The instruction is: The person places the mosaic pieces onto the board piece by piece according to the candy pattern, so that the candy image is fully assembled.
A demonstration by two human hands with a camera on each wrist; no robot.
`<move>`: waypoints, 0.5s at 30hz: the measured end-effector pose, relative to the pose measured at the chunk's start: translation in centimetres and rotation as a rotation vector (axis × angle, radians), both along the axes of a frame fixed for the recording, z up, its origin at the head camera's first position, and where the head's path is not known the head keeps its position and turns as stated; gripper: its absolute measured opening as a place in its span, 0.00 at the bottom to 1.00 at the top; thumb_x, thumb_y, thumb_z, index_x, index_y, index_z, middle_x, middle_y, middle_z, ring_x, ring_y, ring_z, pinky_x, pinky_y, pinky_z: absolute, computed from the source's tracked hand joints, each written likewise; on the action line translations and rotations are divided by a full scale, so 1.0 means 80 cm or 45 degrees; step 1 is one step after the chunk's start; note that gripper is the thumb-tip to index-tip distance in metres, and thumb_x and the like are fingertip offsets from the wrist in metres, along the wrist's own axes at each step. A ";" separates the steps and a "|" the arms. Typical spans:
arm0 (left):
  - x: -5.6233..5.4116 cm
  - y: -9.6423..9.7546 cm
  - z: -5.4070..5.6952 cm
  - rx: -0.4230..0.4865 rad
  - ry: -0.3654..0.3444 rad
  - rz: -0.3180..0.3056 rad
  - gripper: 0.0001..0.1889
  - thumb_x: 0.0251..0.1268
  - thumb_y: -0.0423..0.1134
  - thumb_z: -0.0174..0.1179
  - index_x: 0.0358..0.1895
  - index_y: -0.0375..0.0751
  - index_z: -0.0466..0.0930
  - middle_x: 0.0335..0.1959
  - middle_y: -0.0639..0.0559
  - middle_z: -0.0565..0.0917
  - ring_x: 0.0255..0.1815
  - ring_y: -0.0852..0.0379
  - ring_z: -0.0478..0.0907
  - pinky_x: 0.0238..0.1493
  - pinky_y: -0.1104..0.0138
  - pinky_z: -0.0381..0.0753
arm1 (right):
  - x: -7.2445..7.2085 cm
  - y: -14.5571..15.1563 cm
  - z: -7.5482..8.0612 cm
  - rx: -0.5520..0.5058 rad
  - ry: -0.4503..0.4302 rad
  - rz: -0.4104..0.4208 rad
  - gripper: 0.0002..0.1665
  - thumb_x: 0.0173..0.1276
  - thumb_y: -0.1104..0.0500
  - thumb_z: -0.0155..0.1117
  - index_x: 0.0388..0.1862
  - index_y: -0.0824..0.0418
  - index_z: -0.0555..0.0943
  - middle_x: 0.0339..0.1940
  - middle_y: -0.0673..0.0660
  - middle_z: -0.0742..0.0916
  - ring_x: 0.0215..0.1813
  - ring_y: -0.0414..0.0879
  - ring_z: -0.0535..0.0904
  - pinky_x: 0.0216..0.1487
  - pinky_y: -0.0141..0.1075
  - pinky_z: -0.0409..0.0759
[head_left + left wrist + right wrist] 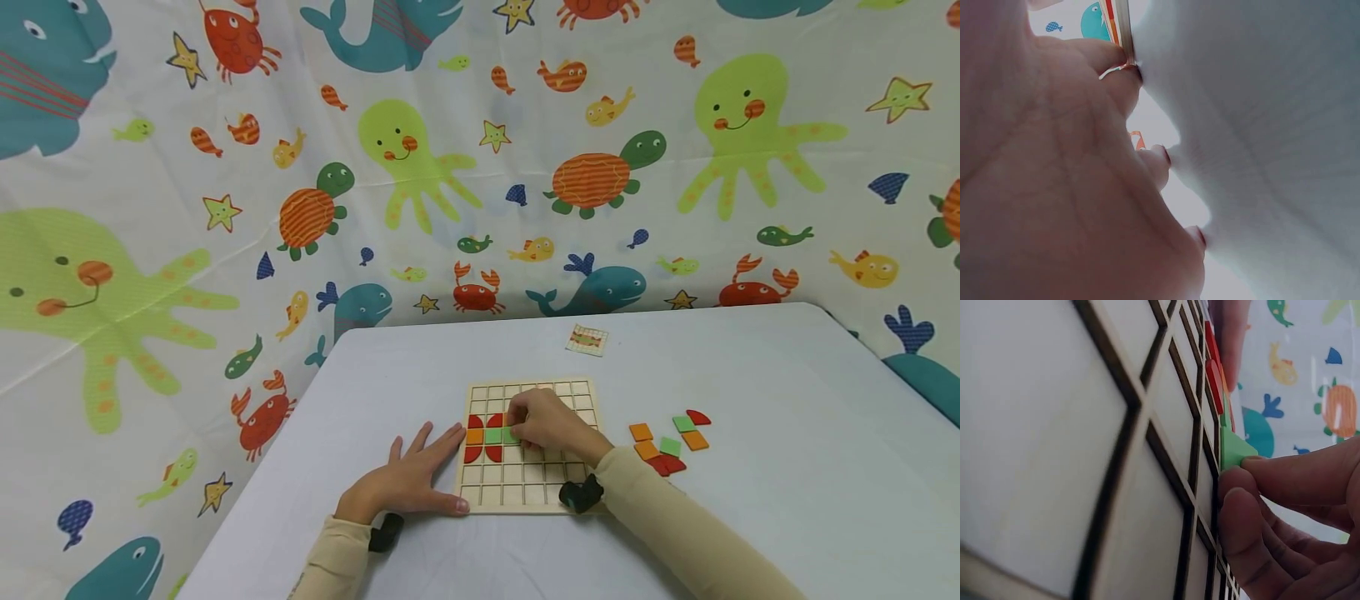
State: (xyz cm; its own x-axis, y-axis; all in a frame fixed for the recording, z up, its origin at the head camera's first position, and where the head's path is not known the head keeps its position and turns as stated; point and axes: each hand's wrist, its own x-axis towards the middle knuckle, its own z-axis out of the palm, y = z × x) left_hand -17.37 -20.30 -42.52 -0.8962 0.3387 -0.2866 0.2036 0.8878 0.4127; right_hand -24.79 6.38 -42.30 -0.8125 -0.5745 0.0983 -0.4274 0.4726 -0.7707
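Observation:
A wooden grid board point(480, 492) lies on the table. With thumb and fingers my right hand point(553, 423) pinches a green square tile point(1235, 450), which stands tilted over a cell in the right wrist view. Left of it, a green tile point(492, 436) and an orange tile point(475, 437) sit in the cells, with red rounded pieces point(493, 454) above and below. Part of an orange piece shows beside the right fingers. My left hand point(408, 482) rests with fingers spread at the board's left edge, its index fingertip and thumb touching the rim; it holds nothing.
Right of the board lie loose orange tiles point(695, 440), green tiles point(671, 447) and red pieces point(664, 464). A small picture card point(587, 340) with a grid pattern lies behind the board on the white table point(787, 400). A sea-animal curtain point(480, 167) hangs behind.

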 end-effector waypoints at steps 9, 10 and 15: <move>0.000 0.000 0.000 -0.003 0.007 -0.006 0.62 0.54 0.67 0.77 0.88 0.51 0.54 0.88 0.53 0.55 0.89 0.37 0.36 0.79 0.30 0.30 | 0.000 -0.006 -0.004 0.099 0.165 -0.035 0.07 0.67 0.71 0.71 0.33 0.60 0.87 0.30 0.48 0.85 0.34 0.43 0.77 0.38 0.37 0.80; 0.001 0.000 0.001 -0.002 0.008 -0.006 0.62 0.54 0.67 0.77 0.88 0.51 0.54 0.88 0.53 0.55 0.89 0.37 0.36 0.79 0.30 0.30 | 0.000 -0.006 -0.004 0.104 0.168 -0.038 0.07 0.67 0.71 0.70 0.32 0.60 0.87 0.30 0.48 0.85 0.34 0.43 0.77 0.39 0.38 0.80; 0.001 0.000 0.002 0.009 0.002 -0.005 0.62 0.54 0.66 0.78 0.88 0.50 0.54 0.88 0.52 0.55 0.88 0.36 0.35 0.79 0.29 0.29 | 0.000 -0.010 -0.005 0.133 0.185 -0.045 0.08 0.66 0.72 0.70 0.32 0.60 0.87 0.30 0.49 0.84 0.35 0.45 0.76 0.40 0.39 0.80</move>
State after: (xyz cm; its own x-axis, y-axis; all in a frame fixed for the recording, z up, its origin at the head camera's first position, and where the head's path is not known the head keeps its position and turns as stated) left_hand -17.31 -20.26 -42.36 -0.8952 0.3444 -0.2830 0.2079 0.8842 0.4184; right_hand -24.77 5.62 -42.69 -0.8142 -0.5588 0.1574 -0.5122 0.5637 -0.6481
